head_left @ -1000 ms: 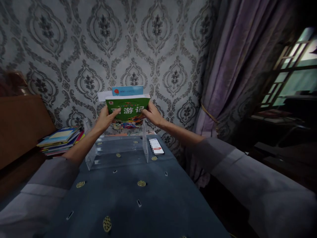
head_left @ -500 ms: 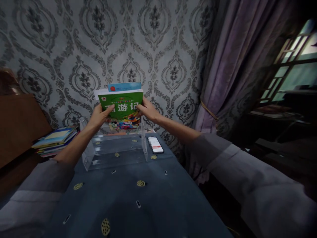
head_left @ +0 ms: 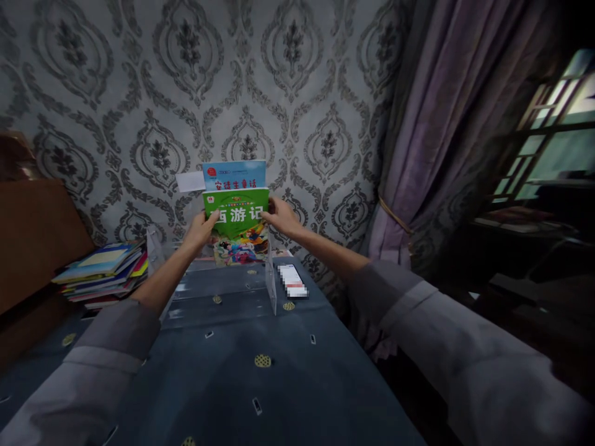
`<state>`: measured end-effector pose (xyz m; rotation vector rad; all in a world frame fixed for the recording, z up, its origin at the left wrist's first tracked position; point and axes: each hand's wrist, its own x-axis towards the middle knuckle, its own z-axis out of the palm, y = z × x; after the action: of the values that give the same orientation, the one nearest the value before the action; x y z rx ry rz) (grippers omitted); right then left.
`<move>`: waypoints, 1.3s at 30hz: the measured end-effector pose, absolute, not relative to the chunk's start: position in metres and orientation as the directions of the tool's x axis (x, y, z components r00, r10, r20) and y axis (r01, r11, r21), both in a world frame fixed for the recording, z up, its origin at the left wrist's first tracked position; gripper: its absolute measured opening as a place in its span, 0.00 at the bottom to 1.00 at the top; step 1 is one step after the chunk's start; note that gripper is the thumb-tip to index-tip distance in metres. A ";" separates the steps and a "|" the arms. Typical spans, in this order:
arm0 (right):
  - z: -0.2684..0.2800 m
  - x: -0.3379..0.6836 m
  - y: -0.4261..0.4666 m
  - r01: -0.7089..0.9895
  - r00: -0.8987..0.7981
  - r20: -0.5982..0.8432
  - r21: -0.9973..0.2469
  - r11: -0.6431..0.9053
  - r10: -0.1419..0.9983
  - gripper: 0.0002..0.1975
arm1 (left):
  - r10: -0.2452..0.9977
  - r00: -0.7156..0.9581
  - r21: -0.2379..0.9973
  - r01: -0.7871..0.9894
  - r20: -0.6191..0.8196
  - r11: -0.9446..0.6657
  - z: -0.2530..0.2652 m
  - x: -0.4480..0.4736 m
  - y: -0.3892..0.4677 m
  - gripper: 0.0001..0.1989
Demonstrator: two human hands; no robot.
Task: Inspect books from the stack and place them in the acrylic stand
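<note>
A green book [head_left: 239, 232] with white characters and a colourful picture on its cover stands upright between my hands. My left hand [head_left: 201, 232] grips its left edge, thumb on the front. On the right edge, my right hand [head_left: 281, 217] is closed in the same way, fingers behind the cover. Just behind rises a blue book [head_left: 235, 175] with red characters, its lower part hidden. Around both is a clear plastic rack [head_left: 271, 285] on the table; my left arm covers part of its left side. A white sheet or book corner [head_left: 190, 181] sticks out at the back left.
A stack of books [head_left: 105, 266] lies left of the rack, beside a brown box [head_left: 39, 241]. To the right of the rack is a phone [head_left: 292, 280] on the blue tablecloth [head_left: 297, 384]. A purple curtain [head_left: 441, 124] hangs at the right, against the patterned wall.
The green book has come down and slightly right, standing straighter, with both hands still on it. More of the blue book's cover now shows above it. The view has tilted slightly.
</note>
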<state>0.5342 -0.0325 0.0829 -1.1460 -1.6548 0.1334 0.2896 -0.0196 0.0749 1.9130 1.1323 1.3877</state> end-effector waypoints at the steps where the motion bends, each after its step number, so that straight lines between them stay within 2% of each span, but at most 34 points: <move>1: 0.079 0.537 -0.031 0.622 0.064 0.686 -0.596 0.509 0.725 0.13 | 0.831 0.127 0.748 0.378 0.542 -0.546 0.073 0.287 -0.018 0.19; 3: 0.070 0.541 -0.029 0.625 0.116 0.693 -0.608 0.489 0.712 0.14 | 0.789 0.118 0.652 0.497 0.603 -0.573 0.069 0.282 -0.016 0.15; 5: 0.058 0.543 -0.026 0.610 0.156 0.689 -0.630 0.480 0.707 0.17 | 0.779 0.125 0.544 0.648 0.615 -0.533 0.066 0.278 -0.018 0.13; 7: 0.045 0.542 -0.024 0.577 0.167 0.674 -0.659 0.482 0.720 0.18 | 0.804 0.145 0.413 0.797 0.576 -0.441 0.063 0.275 -0.022 0.14; 9: 0.035 0.537 -0.022 0.534 0.152 0.661 -0.681 0.501 0.735 0.18 | 0.839 0.144 0.352 0.860 0.525 -0.368 0.059 0.275 -0.025 0.17; 13: 0.027 0.526 -0.020 0.449 0.125 0.659 -0.704 0.550 0.742 0.22 | 0.851 0.173 0.351 0.857 0.496 -0.378 0.053 0.276 -0.025 0.21; 19: 0.028 0.517 -0.022 0.366 0.120 0.658 -0.725 0.583 0.743 0.25 | 0.846 0.285 0.396 0.786 0.450 -0.475 0.056 0.271 -0.011 0.15; 25: 0.027 0.510 -0.025 0.370 0.142 0.657 -0.729 0.575 0.741 0.23 | 0.851 0.320 0.473 0.724 0.416 -0.503 0.053 0.268 -0.002 0.14; 32: 0.027 0.507 -0.029 0.385 0.159 0.660 -0.726 0.569 0.735 0.22 | 0.852 0.320 0.496 0.705 0.415 -0.507 0.051 0.266 0.005 0.12; 39: 0.026 0.506 -0.028 0.388 0.143 0.665 -0.719 0.577 0.733 0.24 | 0.824 0.293 0.514 0.667 0.485 -0.539 0.046 0.267 0.006 0.12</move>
<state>0.5064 -0.0284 0.0255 -1.0090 -1.4730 0.3231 0.2669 0.0061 0.0459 2.3464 1.3777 1.0803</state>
